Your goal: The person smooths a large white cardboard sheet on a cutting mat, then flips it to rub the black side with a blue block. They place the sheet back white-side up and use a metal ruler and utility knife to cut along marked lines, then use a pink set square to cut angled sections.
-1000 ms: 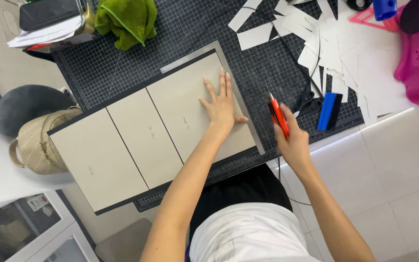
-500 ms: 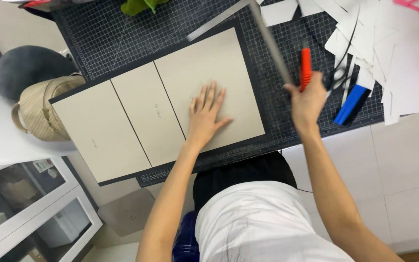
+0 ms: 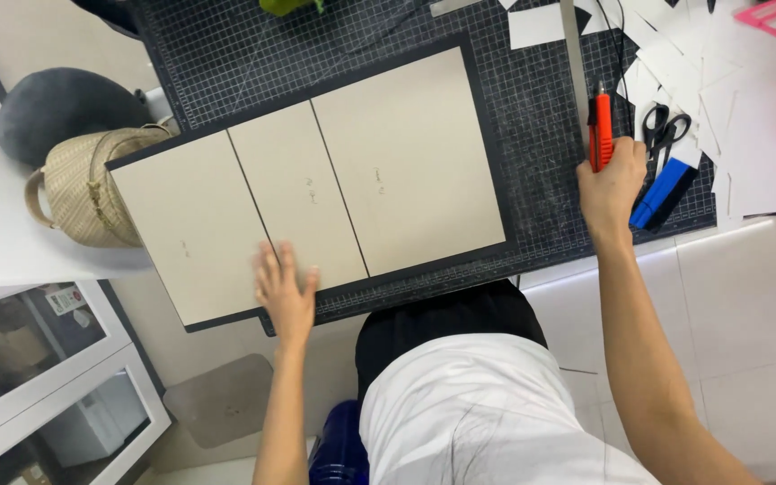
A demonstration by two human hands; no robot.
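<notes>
A black backing sheet (image 3: 482,135) carrying three beige cardboard panels (image 3: 406,162) lies on the dark gridded cutting mat (image 3: 253,63). My left hand (image 3: 285,292) rests flat, fingers spread, on the near edge of the middle panel. My right hand (image 3: 611,184) sits at the mat's right side, closed around a red utility knife (image 3: 602,126) that points away from me. A long metal ruler (image 3: 574,63) lies on the mat just left of the knife.
Black scissors (image 3: 665,126), a blue tool (image 3: 662,193) and several white paper offcuts (image 3: 720,72) lie right of the knife. A woven beige handbag (image 3: 92,184) and a dark round cushion (image 3: 60,103) sit at the left. A glass-fronted cabinet (image 3: 38,368) stands lower left.
My left hand has slid from the right panel down to the near edge of the middle panel. My right hand with the knife has moved right, away from the board; the ruler is off the panels.
</notes>
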